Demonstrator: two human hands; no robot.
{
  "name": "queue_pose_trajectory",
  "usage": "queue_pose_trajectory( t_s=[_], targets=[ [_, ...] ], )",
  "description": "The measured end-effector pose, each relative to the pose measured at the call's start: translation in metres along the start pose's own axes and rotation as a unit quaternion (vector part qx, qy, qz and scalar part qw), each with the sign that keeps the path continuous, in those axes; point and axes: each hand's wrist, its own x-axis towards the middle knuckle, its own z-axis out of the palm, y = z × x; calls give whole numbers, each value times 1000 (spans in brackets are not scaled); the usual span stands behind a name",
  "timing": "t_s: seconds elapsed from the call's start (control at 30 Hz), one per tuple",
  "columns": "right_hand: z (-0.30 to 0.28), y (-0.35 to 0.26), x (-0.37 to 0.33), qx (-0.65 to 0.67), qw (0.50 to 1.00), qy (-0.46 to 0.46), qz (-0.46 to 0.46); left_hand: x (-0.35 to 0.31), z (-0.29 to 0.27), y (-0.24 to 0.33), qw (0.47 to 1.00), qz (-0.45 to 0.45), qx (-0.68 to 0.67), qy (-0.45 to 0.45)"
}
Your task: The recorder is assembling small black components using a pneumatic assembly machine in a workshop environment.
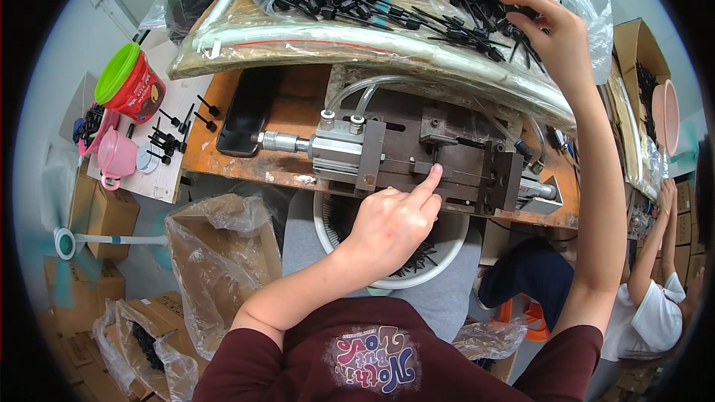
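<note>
My left hand is at the front of a metal clamping fixture with air cylinders. Its index finger is stretched out, the tip on a small black plastic part standing in the middle of the fixture; the other fingers are bent under. Farther back on the right, my right hand reaches over a heap of black stemmed plastic parts on a plastic-covered board. Thumb and index finger are apart at the heap's edge, and I make out nothing held between them.
A white basket with black parts sits at my lap below the bench. Left of the fixture are a black tray, several loose parts, a red bucket and a pink cup. Another person works at the right.
</note>
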Motion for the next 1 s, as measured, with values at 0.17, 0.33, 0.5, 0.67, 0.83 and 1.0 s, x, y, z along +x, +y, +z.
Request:
queue_pose_trajectory(
  t_s=[0.17,0.33,0.5,0.67,0.83,1.0],
  targets=[
    [-17,-6,-10,109,984,125,59,1,-4,1,999,3,-24,26],
    [-5,-94,-54,306,919,215,123,17,-21,14,968,23,-110,223],
    [24,-160,-120,478,813,224,244,39,-20,20,952,50,-90,287],
    [34,-187,-156,592,717,228,289,29,-18,13,956,44,-109,267],
    [31,-175,-165,531,748,232,323,16,-17,6,966,36,-77,246],
    [12,-162,-179,451,813,209,303,-2,-17,4,987,45,-88,125]
  ],
)
